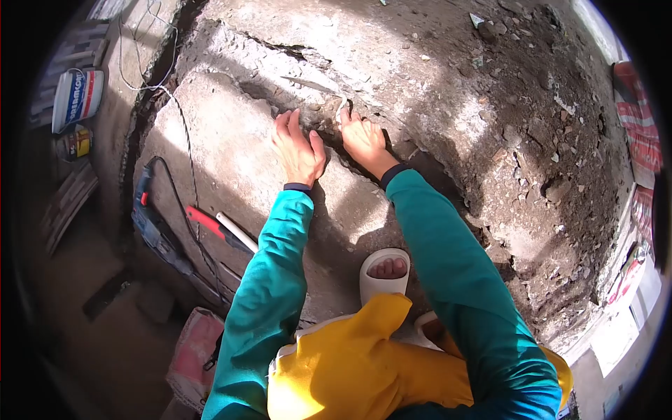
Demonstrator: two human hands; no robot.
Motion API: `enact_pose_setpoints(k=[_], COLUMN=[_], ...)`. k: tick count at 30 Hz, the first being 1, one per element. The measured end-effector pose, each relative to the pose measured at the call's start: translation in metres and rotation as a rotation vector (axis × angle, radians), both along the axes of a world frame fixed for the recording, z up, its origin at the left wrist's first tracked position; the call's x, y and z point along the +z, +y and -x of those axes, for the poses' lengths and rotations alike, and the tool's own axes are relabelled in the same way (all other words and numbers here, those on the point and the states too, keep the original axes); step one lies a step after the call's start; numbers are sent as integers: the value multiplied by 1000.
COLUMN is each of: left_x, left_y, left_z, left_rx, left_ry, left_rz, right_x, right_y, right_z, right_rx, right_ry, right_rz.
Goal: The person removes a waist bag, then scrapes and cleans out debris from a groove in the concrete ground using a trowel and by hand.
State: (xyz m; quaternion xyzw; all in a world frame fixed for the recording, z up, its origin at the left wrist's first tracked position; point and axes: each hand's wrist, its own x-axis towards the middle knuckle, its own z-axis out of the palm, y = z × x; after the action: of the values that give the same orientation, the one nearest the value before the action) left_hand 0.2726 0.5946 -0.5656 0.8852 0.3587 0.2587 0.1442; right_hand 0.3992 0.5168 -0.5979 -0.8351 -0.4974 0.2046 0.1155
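Progress: the slab (224, 133) is cracked through and parted from the rough ground by a dark gap (358, 164); that much can be counted as done. The work is judged to be partway along.
Left undone: loose crumbs and lumps are seen along the gap, and its edges are ragged; nothing there has been levelled or filled, as far as can be made out.
Left hand: laid open at the slab's broken edge, fingers spread and slightly bent, with nothing seen in its grasp.
Right hand: the right hand (365, 143) is held over the gap, partly curled, the index finger reaching to a thin pale piece (342, 110); whether it is gripped cannot be told.
Slab: pale grey-brown, flat and dusty, with a jagged, angular edge.
Rubble: the rubble (521, 143) is brown, coarse and crumbly, mixed with stones and pale chips.
Tools: a blue and black power tool (159, 231), ridged and corded, is laid beside a red-handled tool (204, 221) and a smooth white handle (236, 231); none is held.
Off to the left: a rounded white tub (75, 99) is seen, and lower down a soft pink bag (199, 350).
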Motion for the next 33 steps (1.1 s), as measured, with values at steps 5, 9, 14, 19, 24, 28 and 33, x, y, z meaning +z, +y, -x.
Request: enact_pose_setpoints(k=[5, 9, 14, 19, 24, 28, 33], left_x=[-1, -2, 0, -2, -1, 1, -2], left_y=[-1, 1, -1, 0, -1, -3, -1], left_z=[1, 1, 1, 1, 0, 2, 1], left_rx=[-1, -3, -3, -5, -18, -15, -18], left_ry=[10, 9, 38, 10, -1, 33, 22], left_rz=[-2, -1, 2, -12, 8, -2, -26], right_x=[-5, -20, -13, 0, 4, 26, 15], right_y=[1, -33, -51, -88, -102, -111, -141], right_z=[-10, -19, -21, -18, -30, -36, -23], right_rx=[108, 180, 173, 182, 159, 130, 14], right_ry=[-65, 12, 17, 256, 315, 385, 392], right_rz=[70, 78, 74, 288, 284, 410, 329])
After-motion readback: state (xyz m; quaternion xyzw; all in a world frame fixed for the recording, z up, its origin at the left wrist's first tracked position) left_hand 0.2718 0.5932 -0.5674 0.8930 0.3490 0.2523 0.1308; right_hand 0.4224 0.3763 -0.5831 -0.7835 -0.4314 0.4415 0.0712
